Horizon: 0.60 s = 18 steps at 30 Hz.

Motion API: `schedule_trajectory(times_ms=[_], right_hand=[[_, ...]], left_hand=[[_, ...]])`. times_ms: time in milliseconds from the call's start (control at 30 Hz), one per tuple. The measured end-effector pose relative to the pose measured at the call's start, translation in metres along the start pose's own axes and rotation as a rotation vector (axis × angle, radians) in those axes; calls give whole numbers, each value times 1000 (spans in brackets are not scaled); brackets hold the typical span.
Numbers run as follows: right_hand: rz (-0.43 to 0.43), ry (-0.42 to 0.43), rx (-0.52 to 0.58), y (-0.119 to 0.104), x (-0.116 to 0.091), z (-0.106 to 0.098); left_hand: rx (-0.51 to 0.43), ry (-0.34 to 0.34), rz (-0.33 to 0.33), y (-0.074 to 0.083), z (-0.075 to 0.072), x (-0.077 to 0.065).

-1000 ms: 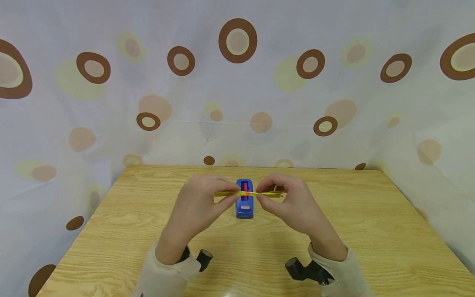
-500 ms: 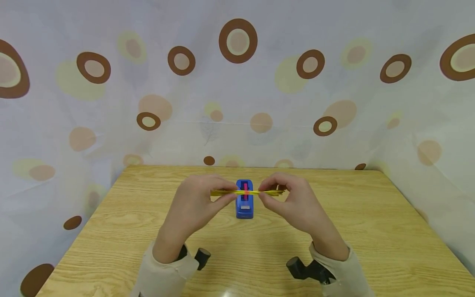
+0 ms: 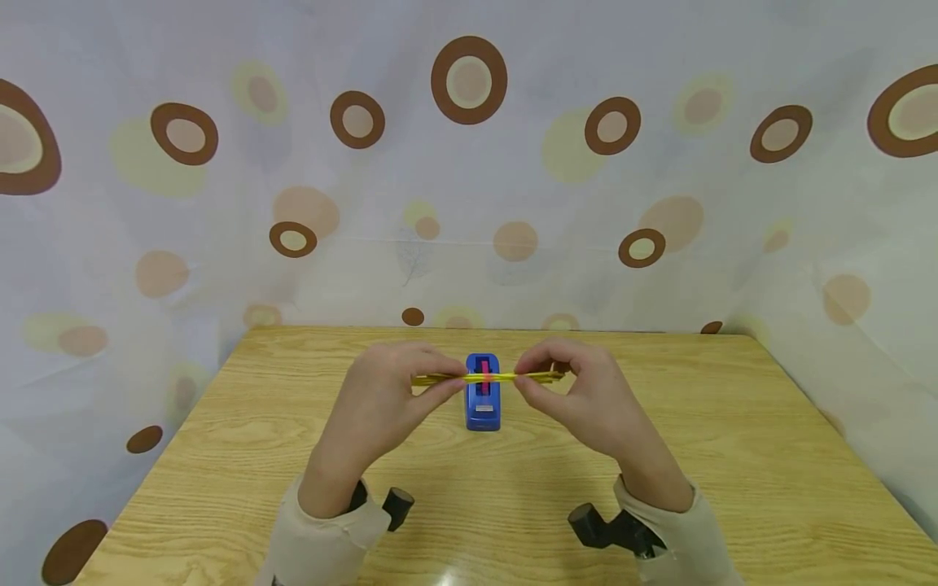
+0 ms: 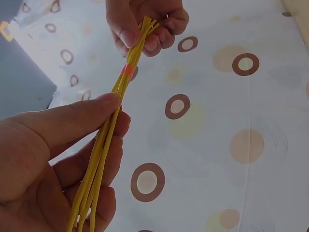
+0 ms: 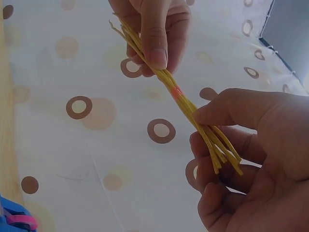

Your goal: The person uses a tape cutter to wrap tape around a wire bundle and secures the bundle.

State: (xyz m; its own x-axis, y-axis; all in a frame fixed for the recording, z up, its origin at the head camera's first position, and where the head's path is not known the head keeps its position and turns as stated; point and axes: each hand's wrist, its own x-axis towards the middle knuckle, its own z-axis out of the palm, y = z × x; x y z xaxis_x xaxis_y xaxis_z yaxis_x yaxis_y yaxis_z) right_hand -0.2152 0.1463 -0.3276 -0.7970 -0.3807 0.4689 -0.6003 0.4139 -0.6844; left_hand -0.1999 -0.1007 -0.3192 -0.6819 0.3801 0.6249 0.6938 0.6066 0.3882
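Note:
A thin bundle of yellow wires (image 3: pixel 501 377) is stretched level between both hands, with a red-pink tape band (image 5: pixel 176 92) wrapped around its middle. My left hand (image 3: pixel 381 399) pinches the bundle between thumb and fingers to the left of the band. On the other side, my right hand (image 3: pixel 582 397) pinches it the same way. Loose wire ends (image 5: pixel 227 154) fan out over the right fingers in the right wrist view. Below and behind the bundle, a blue tape dispenser (image 3: pixel 483 419) with a pink tape roll (image 3: pixel 485 366) stands on the table.
The wooden table (image 3: pixel 469 488) reaches back to a pale curtain (image 3: pixel 469 203) with brown circles, which also flanks both sides. Black wrist cameras (image 3: pixel 589 525) stick out from the beige sleeves (image 3: pixel 326 533).
Both hands have slid slightly apart along the bundle, left hand leftward and right hand rightward, so more of the middle around the red-pink band shows. The dispenser stays put.

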Motion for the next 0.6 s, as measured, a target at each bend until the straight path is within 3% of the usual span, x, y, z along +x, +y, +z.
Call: schedule_trajectory(times_ms=[600], right_hand=[[0, -9, 8, 10, 2, 3]], left_hand=[[36, 25, 22, -4, 4, 2]])
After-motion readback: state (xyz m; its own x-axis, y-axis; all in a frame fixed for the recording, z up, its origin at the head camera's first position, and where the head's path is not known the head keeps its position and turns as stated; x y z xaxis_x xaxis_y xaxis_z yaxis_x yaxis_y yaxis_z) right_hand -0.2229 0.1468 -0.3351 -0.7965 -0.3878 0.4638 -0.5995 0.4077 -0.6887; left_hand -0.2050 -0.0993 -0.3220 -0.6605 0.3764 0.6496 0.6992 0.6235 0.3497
